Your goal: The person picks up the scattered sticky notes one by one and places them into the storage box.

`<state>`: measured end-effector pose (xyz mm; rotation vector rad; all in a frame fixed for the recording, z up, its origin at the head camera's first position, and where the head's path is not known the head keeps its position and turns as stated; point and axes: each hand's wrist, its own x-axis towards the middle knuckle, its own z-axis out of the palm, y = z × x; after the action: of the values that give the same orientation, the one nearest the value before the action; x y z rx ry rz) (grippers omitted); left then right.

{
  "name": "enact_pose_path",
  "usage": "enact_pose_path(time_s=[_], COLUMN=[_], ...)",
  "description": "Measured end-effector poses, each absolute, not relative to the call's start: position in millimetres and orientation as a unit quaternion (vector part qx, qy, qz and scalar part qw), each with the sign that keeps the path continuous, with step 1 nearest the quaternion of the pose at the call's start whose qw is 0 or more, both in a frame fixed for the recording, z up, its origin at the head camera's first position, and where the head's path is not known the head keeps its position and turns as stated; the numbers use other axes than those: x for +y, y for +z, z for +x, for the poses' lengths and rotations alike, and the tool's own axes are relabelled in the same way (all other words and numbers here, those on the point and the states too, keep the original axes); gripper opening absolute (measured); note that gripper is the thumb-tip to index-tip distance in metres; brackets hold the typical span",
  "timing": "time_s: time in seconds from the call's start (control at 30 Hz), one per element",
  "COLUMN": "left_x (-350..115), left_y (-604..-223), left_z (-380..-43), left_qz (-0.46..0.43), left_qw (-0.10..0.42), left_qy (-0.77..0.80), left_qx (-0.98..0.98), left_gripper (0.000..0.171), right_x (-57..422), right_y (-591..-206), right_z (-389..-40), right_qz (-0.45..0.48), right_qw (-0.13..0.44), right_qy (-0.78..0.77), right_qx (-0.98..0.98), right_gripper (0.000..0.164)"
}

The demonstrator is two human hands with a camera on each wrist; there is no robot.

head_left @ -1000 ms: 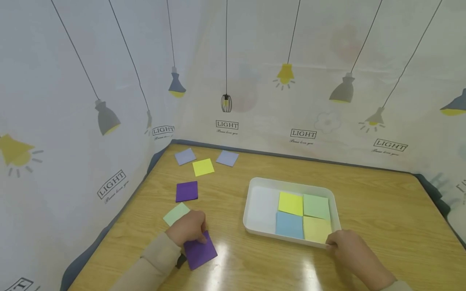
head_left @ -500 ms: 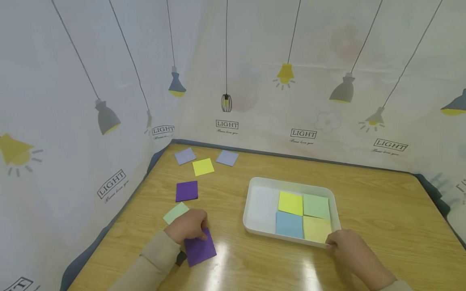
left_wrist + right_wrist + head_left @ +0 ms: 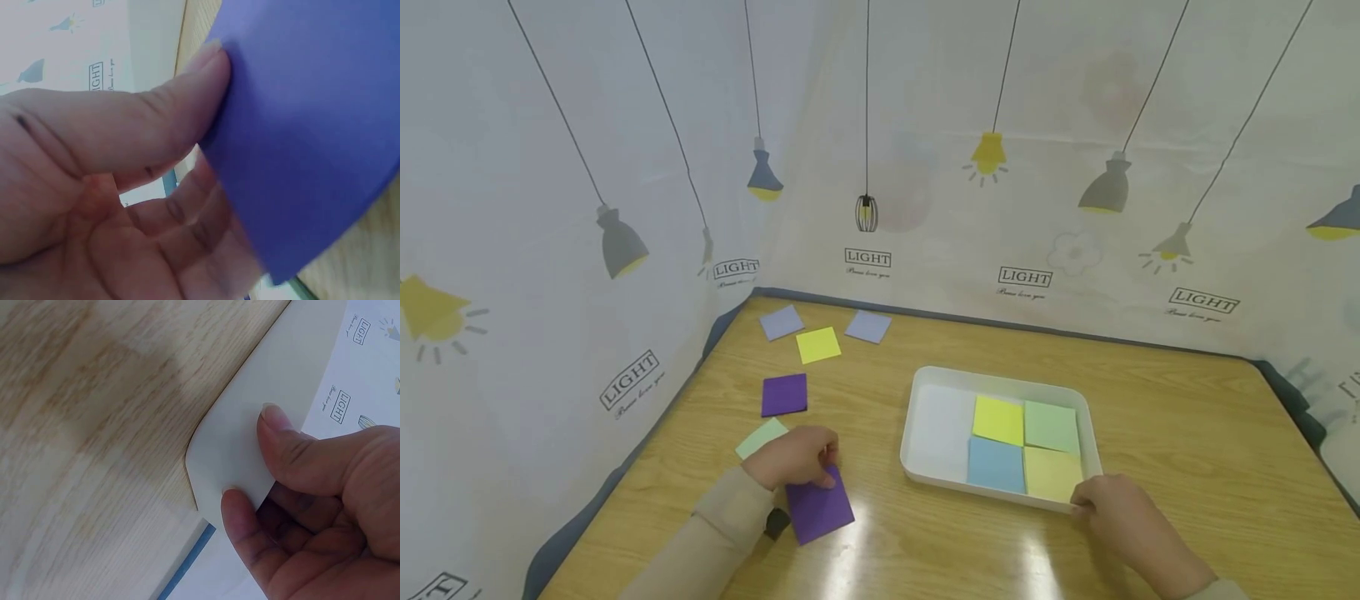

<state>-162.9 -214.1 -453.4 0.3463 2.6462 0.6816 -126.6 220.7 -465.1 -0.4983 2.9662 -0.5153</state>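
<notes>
My left hand (image 3: 796,457) pinches a purple sticky note (image 3: 822,505) by its edge, just over the table in the head view. Close up in the left wrist view, the thumb lies on the purple sheet's face, with the other fingers partly behind it. At the near right corner of a white tray (image 3: 938,421), my right hand (image 3: 1116,504) grips the rim between thumb and fingers. Inside the tray's right part lie yellow (image 3: 999,419), green (image 3: 1051,426), blue (image 3: 996,465) and pale yellow (image 3: 1052,473) notes, two by two. The tray's left part shows bare white bottom.
Left of the tray, a second purple note (image 3: 785,394), a yellow note (image 3: 818,345) and two lavender notes (image 3: 782,322) lie loose on the wooden table (image 3: 1187,425). A pale green note (image 3: 762,437) is partly hidden behind my left hand. Lamp-printed cloth walls border the table.
My left hand has shifted slightly to the right and away from me, carrying the purple sticky note along. The right hand and the tray have stayed in place.
</notes>
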Motion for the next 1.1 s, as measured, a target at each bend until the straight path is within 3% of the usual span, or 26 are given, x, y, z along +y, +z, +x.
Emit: enact_pose_path(time_s=[0.27,0.53,0.77,1.1], left_x=[-210,-204,-199,-174], left_y=[-453,-447,-443,-427], left_z=[-170,-176,-186,-208], left_qz=[0.130,0.158,0.184,0.191], left_qw=[0.193,0.197,0.200,0.185], left_qy=[0.250,0.250,0.240,0.205], left_qx=[0.940,0.935,0.932,0.942], left_gripper=[0.027,0.009,0.028,0.024], right_x=[221,220,220,221], right_y=[-465,-464,-464,-465], right_z=[-128,-127,-127,-128], right_qz=[-0.161,-0.160,-0.167,-0.166], right_qw=[0.045,0.046,0.034,0.034], right_qy=[-0.172,-0.170,-0.158,-0.158], right_qx=[0.971,0.971,0.973,0.973], right_gripper=[0.015,0.014,0.015,0.016])
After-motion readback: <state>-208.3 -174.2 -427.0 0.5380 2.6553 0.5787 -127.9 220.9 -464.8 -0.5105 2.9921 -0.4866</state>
